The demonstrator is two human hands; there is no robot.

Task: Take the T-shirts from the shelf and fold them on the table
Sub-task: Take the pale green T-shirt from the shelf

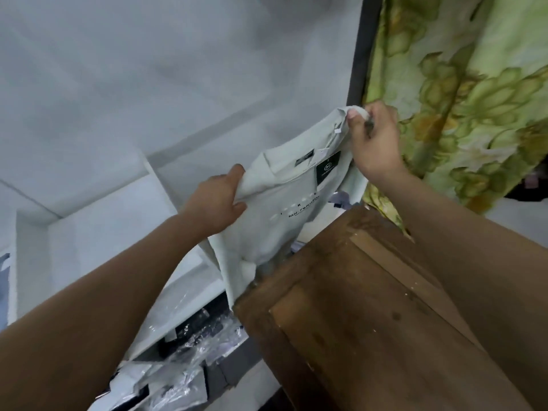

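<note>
Above the wooden cabinet (370,307) a pale T-shirt (284,215) hangs in the air, held up by both hands at its shoulders, its lower part draping down to touch the cabinet's top left edge. Its collar faces the camera, with a black tag (327,169) just right of the neck and small dark lettering across the chest. The left hand (216,200) grips the left shoulder, fingers curled round a fold of cloth with the thumb on top; the right hand (373,140) pinches the right shoulder corner higher up, cloth bunched between thumb and fingers. It looks light and soft: it sags between the two grips and creases freely, so it should not slip, but it will not keep any shape unless spread out flat. Taking it at the two shoulder seams, as now, seems the best hold, since the body then hangs straight and can be laid down flat for folding; the dangling tag may need tucking in. Left of the cabinet and lower, white shelves (184,274) hold shiny plastic-wrapped packs (189,339), some dark. Right of the cabinet hangs a green flowered curtain (474,84). No table shows.
</note>
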